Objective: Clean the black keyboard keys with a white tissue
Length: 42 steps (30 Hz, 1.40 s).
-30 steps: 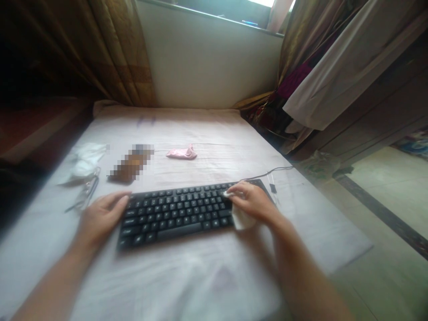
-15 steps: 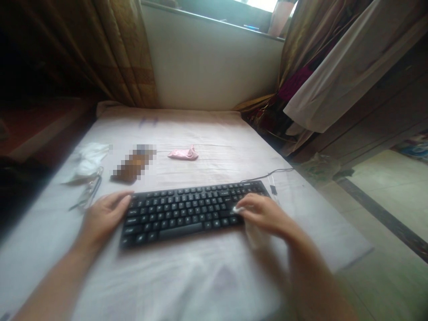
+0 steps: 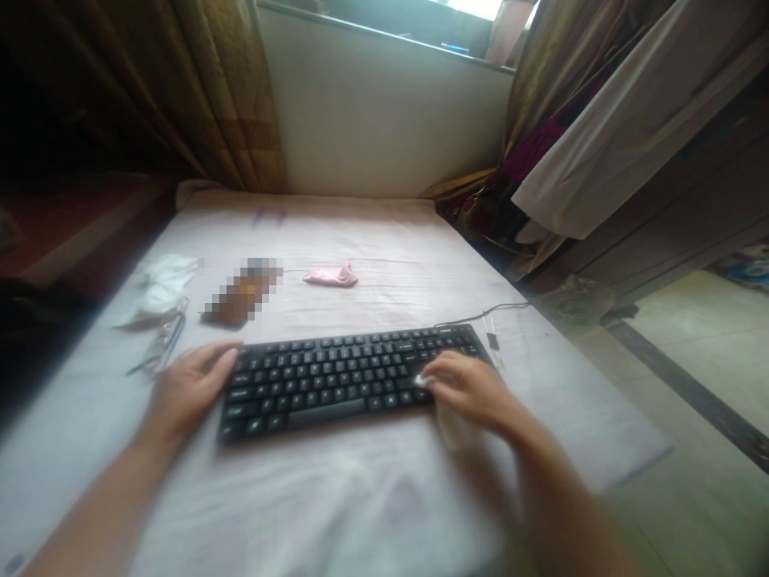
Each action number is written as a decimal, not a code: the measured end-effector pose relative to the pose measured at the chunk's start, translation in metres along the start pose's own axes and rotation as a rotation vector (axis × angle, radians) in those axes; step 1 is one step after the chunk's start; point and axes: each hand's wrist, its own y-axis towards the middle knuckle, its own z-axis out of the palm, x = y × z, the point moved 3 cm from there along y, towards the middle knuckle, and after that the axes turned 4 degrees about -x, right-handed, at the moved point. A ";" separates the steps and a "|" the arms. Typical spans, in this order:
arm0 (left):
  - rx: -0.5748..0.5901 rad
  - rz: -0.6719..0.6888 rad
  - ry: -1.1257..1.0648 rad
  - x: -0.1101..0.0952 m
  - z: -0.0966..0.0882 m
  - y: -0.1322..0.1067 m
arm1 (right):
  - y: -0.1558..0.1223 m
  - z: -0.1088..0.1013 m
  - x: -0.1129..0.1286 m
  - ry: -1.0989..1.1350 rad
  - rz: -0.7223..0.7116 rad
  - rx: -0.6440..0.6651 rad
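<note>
Keyboard: black, with white key legends. Relative to the keyboard, the wipe at 4 o'clock is white, the cable at 2 o'clock black, the crumpled item at 12 o'clock pink. The sheet is pale, with purple marks at 11 o'clock. Curtain, 11 o'clock: gold-brown, with a darker band.

This looks like a room in a home: long gold-brown curtains hang beside a window, pale and purple fabrics drape at the right, a pale cloth lies spread before a plain wall, and tiled floor shows beyond.
</note>
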 end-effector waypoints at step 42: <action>-0.009 0.040 -0.015 -0.003 0.001 -0.001 | 0.007 0.012 0.048 0.089 -0.163 0.165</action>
